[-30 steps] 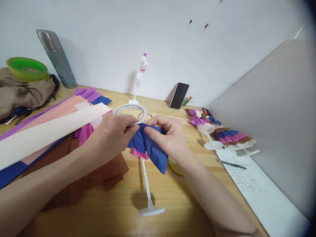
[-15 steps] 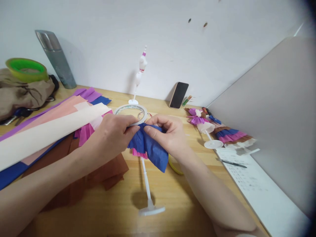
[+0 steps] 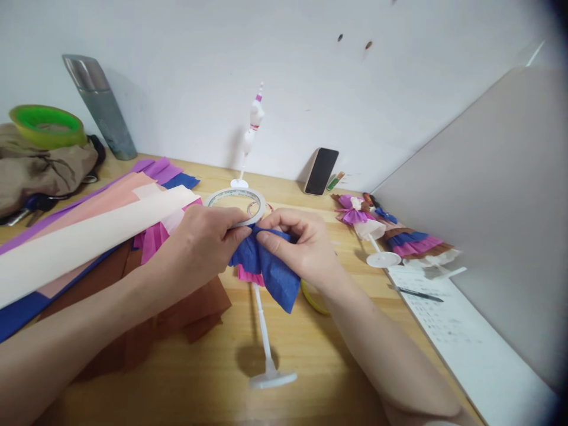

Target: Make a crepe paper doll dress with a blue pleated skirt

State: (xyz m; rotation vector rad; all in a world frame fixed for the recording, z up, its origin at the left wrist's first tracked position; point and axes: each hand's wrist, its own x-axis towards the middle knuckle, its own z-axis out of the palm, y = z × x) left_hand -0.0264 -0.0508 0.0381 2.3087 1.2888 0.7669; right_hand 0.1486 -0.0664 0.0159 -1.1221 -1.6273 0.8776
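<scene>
My left hand (image 3: 208, 236) is closed, its thumb and fingers pinching the gathered top of a blue crepe paper strip (image 3: 278, 278). Close beside it, my right hand (image 3: 302, 239) pinches the same strip a little to the right. The strip hangs in folds over a pink paper ruffle (image 3: 249, 276). Both surround a tilted white doll stand (image 3: 262, 325), whose round base points toward me. Its upper part is hidden behind my hands. Just beyond my fingertips is a white roll of tape (image 3: 261, 204), with its lower edge touching or close to my left fingers.
Layered crepe paper sheets (image 3: 110, 222) and brown paper (image 3: 204, 307) lie at left. A bare white mannequin (image 3: 249, 139) and a phone (image 3: 322, 171) stand along the wall. Two paper-dressed figures lie at right beside a written sheet (image 3: 461, 331) and pen (image 3: 419, 294). A bottle (image 3: 106, 109) stands back left.
My right hand has shifted very slightly left, its fingers closer to my left thumb. The free end of the blue strip has swung a little left and down. My left hand stays in place.
</scene>
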